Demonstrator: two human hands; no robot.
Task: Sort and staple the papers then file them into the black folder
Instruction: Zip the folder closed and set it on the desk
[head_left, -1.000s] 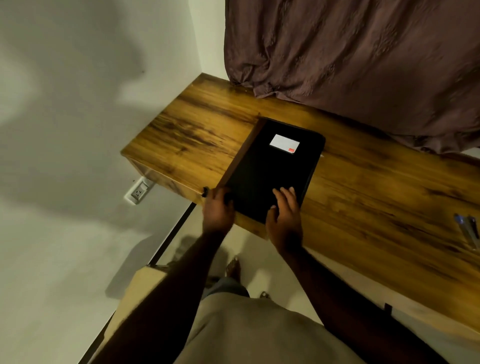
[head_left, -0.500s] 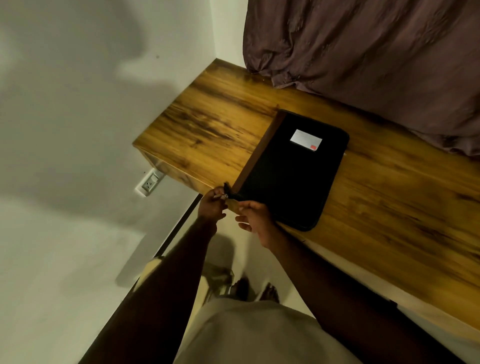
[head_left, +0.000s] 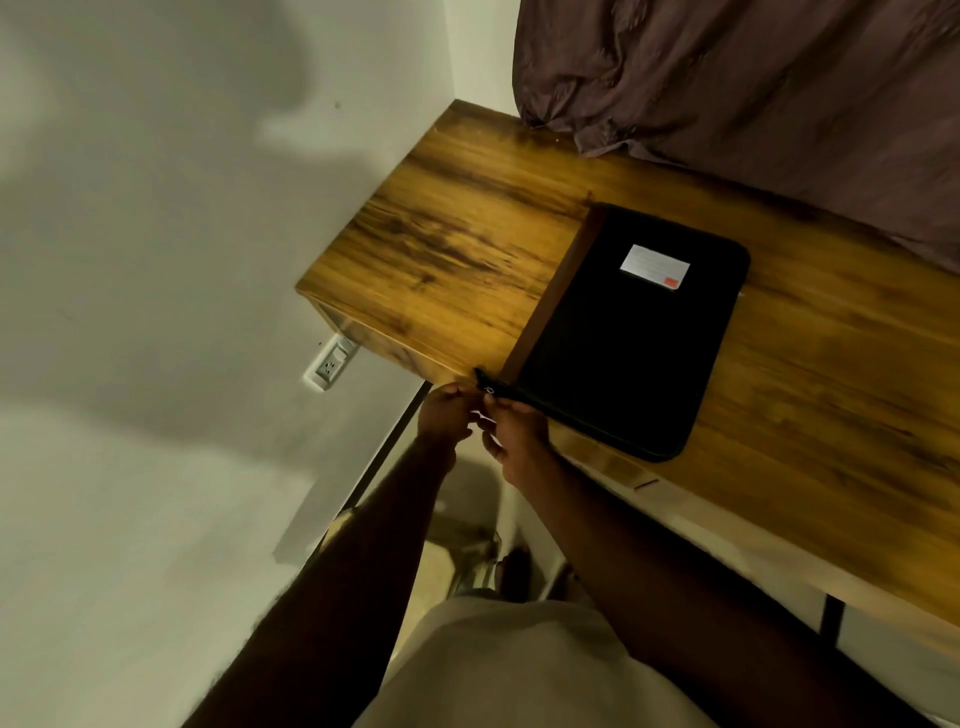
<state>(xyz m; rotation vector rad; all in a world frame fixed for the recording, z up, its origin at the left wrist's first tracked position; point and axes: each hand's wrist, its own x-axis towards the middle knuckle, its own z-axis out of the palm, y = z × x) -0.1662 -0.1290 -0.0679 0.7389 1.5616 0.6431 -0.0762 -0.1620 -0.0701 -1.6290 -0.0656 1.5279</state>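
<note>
A black zip folder with a white label lies closed on the wooden desk, its near corner at the desk's front edge. A brown strip runs along its left side. Both hands meet at that near left corner. My left hand pinches the zipper's end tab there. My right hand pinches the zipper pull next to it. No loose papers or stapler are in view.
A brown curtain hangs over the back of the desk. A wall socket sits on the white wall below the desk's left end. My lap and the floor show under the desk's front edge.
One second ago my right hand lay flat on the folder's near edge; it has since moved left to the zipper corner, beside my left hand. The camera has swung left.
</note>
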